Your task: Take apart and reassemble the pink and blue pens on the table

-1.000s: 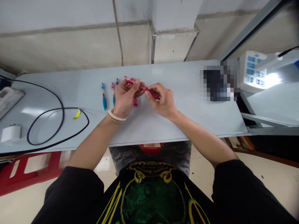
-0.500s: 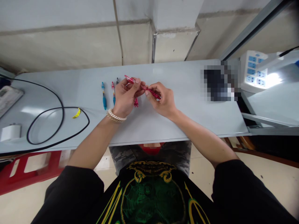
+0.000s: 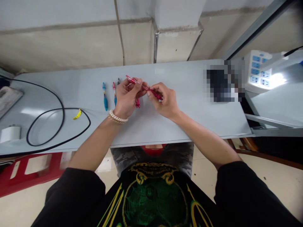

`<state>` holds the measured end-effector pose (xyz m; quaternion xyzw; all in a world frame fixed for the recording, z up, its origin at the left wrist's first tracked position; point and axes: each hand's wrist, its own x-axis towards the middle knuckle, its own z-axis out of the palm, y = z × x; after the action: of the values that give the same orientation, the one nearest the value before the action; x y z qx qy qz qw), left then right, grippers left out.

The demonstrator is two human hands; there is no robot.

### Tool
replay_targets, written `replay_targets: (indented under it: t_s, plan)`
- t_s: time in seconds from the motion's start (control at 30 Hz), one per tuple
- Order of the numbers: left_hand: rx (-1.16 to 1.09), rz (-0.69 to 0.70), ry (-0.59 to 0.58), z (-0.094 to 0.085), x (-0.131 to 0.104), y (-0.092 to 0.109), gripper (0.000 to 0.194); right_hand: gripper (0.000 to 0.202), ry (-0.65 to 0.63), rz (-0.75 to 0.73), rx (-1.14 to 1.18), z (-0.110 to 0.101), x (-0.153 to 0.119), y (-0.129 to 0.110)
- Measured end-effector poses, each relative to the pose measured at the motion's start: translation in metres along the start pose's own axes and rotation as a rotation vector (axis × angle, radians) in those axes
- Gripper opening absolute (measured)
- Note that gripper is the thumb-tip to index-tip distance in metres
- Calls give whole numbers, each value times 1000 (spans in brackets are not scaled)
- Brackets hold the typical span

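Note:
A red pen slants between my two hands above the table, its far end up and to the left. My left hand is closed around its clear upper part, thumb on top. Fingers of my right hand pinch its darker red lower part. Whether the two parts are joined is hidden by my fingertips. Below my left hand, the ends of red pens show on the table. Left of that hand lie a blue pen, a pen with a pink top and a dark-tipped pen, the last two partly covered.
A looped black cable with a yellow tag spreads over the left of the table. A white adapter sits at the left edge. At the right are a blurred-out dark object and a white power strip.
The camera view has shifted very slightly. Both hands keep the same grip on the red pen, with no clear movement.

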<state>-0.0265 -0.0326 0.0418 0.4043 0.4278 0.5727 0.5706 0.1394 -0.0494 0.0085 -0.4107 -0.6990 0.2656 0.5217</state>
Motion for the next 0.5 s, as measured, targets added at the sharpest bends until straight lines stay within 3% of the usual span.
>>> replay_targets:
  t_s: [0.23, 0.5]
  plan:
    - [-27, 59, -60, -2, 0, -3, 24, 39, -3, -13, 8, 0, 0, 0]
    - [18, 1, -1, 0, -1, 1, 26, 44, -11, -5, -6, 0, 0, 0]
